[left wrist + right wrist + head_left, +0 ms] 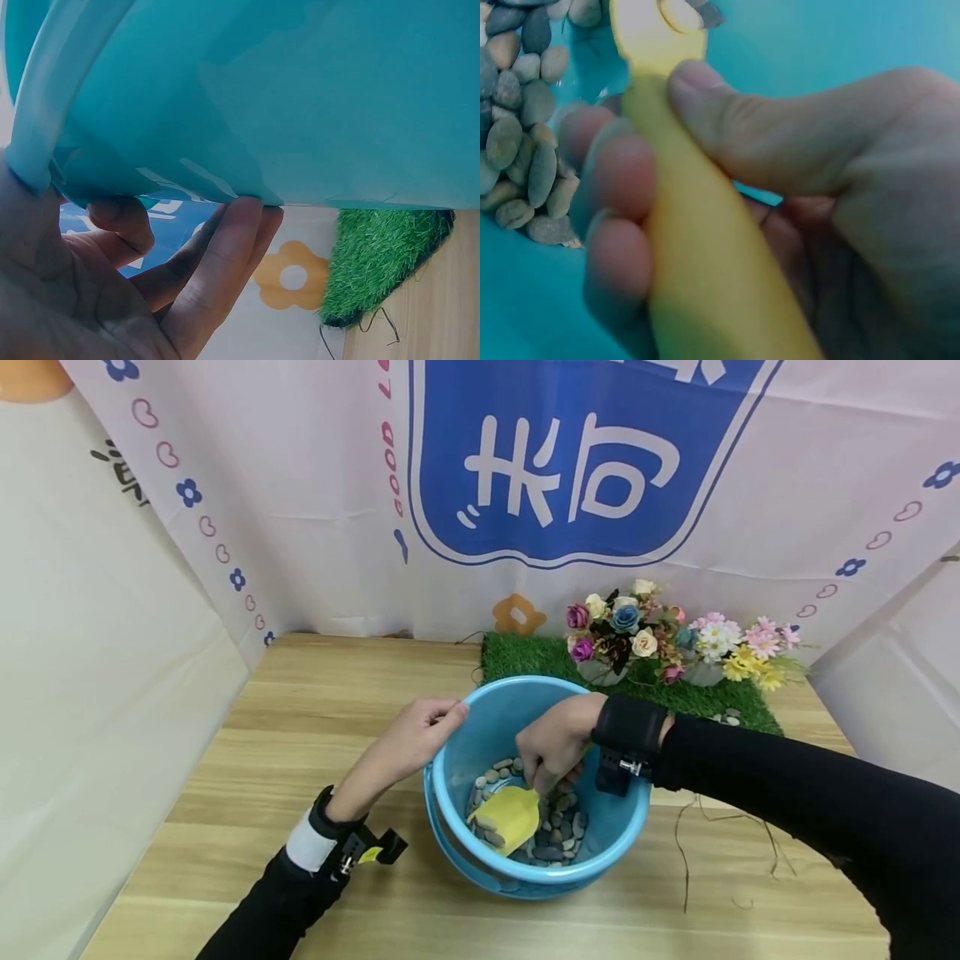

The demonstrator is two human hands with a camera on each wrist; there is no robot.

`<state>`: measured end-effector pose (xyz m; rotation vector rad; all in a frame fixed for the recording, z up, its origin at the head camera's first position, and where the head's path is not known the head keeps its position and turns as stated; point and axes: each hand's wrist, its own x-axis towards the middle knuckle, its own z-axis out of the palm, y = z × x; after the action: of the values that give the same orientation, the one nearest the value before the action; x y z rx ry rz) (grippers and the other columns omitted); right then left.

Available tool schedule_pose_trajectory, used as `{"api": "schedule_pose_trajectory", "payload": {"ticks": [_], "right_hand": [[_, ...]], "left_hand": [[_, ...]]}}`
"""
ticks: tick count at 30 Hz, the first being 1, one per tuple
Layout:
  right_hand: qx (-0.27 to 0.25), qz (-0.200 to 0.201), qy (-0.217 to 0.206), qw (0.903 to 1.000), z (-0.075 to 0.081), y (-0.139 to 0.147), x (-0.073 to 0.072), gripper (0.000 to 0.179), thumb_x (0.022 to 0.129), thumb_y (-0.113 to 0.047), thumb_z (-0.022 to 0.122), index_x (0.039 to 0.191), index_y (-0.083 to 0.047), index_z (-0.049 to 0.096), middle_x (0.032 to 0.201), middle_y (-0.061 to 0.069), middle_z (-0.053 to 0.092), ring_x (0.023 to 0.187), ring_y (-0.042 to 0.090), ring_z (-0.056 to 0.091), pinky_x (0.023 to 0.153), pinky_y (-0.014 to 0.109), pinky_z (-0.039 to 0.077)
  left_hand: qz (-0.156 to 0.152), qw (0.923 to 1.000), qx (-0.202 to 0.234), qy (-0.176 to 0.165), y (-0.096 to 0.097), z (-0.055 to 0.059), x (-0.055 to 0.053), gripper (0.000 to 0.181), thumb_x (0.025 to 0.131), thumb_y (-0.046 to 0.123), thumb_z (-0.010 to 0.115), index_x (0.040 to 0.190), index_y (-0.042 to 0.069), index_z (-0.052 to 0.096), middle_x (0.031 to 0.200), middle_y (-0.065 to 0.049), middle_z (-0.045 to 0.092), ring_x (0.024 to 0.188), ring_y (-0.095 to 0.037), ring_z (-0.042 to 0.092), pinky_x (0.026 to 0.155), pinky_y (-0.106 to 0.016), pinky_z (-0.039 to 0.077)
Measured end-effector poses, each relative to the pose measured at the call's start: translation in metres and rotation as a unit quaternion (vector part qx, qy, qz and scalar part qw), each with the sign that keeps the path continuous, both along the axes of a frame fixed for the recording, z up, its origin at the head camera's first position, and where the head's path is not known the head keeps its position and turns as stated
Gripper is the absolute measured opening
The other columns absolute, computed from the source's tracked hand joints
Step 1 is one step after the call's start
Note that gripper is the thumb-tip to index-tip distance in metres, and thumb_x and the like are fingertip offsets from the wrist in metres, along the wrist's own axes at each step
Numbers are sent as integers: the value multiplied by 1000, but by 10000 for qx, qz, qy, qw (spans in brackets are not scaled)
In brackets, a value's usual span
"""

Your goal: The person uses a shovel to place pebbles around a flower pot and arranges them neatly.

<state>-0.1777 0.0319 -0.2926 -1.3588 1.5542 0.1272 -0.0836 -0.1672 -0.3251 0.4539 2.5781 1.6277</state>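
Observation:
A blue bucket (633, 827) stands on the table with a layer of pebbles (558, 839) over its bottom. My left hand (408, 739) grips the bucket at its left rim; in the left wrist view its fingers (225, 262) lie against the outer wall. Reaching down inside, my right hand (557, 739) holds a yellow toy shovel (517, 814) by its handle. The right wrist view shows the thumb along the shovel handle (697, 255) with fingers curled round the other side. Some pebbles lie on the shovel's blade, which is low over the others.
Behind the bucket lies a green artificial turf mat (525, 656) bearing artificial flowers (637, 635) in pots and a few pebbles (727, 717). The bucket's handle (450, 852) hangs down its near left side. Thin dark strands (686, 852) lie on the wooden table (315, 693). A printed cloth (330, 527) hangs behind.

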Motion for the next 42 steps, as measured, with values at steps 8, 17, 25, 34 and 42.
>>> {"api": "schedule_pose_trajectory", "payload": {"ticks": [8, 17, 25, 34, 42], "right_hand": [[-176, -60, -247, 9995, 6, 3, -2, 38, 97, -15, 48, 60, -7, 48, 59, 8, 55, 53, 23, 51, 47, 21, 39], [-307, -252, -478, 9981, 20, 8, -3, 38, 97, -15, 48, 60, -7, 44, 63, 10, 56, 55, 26, 49, 48, 21, 39], [-522, -296, -679, 9959, 29, 15, -3, 38, 98, -17, 46, 61, -8, 43, 65, 9, 55, 58, 29, 49, 50, 23, 40], [-744, -303, -935, 9924, 39, 24, -3, 35, 99, -16, 44, 67, -3, 50, 68, 11, 56, 57, 29, 49, 52, 23, 41], [-894, -340, -1281, 9871, 45, 34, -5, 35, 99, -17, 43, 67, -4, 47, 70, 13, 55, 57, 28, 49, 54, 25, 43]], "left_hand": [[18, 9999, -120, 58, 1, 0, 0, 37, 101, 29, 39, 81, 4, 56, 73, -10, 62, 68, -19, 66, 56, -28, 56], [53, 9999, 26, -87, 2, 2, 1, 36, 100, 28, 40, 83, 3, 58, 77, -13, 64, 68, -22, 66, 55, -30, 57], [77, 9999, -18, -109, 0, 2, 1, 36, 101, 29, 39, 96, 1, 62, 83, -15, 66, 67, -21, 66, 54, -30, 56], [86, 9999, -24, -85, 0, 0, 1, 37, 101, 28, 39, 100, 0, 63, 84, -18, 65, 67, -26, 65, 53, -29, 56], [149, 9998, -46, -146, 0, 1, 2, 36, 100, 30, 40, 109, 4, 62, 85, -15, 66, 65, -23, 65, 53, -30, 56]]}}
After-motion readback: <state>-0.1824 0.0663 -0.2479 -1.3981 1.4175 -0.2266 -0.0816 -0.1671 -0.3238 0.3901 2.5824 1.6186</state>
